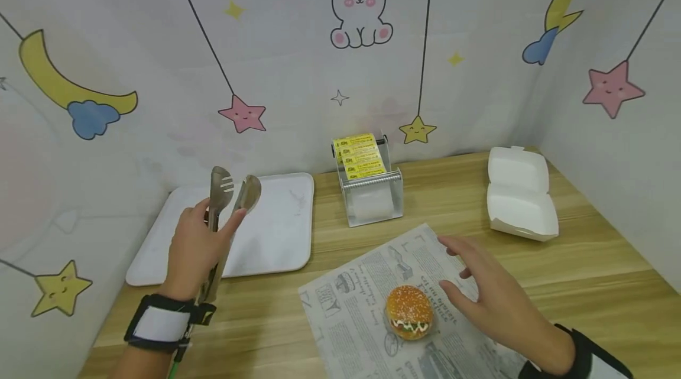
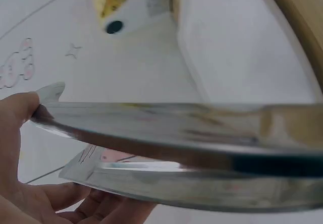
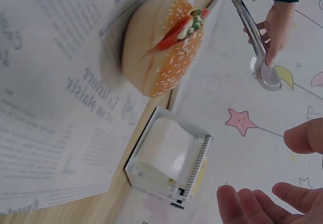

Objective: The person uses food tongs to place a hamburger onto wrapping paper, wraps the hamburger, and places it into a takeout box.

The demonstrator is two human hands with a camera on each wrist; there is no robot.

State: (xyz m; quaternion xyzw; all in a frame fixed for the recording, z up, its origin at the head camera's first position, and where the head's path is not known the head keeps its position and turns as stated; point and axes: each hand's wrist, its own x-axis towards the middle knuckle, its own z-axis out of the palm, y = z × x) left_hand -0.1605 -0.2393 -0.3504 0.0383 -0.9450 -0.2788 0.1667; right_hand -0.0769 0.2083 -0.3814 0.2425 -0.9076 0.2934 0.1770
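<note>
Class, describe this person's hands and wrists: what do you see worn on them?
The left hand and right hand are bare, without gloves. The wrists wear a black left band and a black right band, each with a white panel. No sleeve shows. A thin green strip shows below the left band.

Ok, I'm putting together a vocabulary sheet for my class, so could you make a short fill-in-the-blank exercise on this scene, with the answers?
1. The left hand holds a pair of metal ____.
2. The burger rests on a layer of printed ____.
3. Reaching over near the burger, the right hand is holding ____ at all.
4. The white box on the tabletop stands ____, not shut.

Missing words: tongs; paper; nothing; open.
</note>
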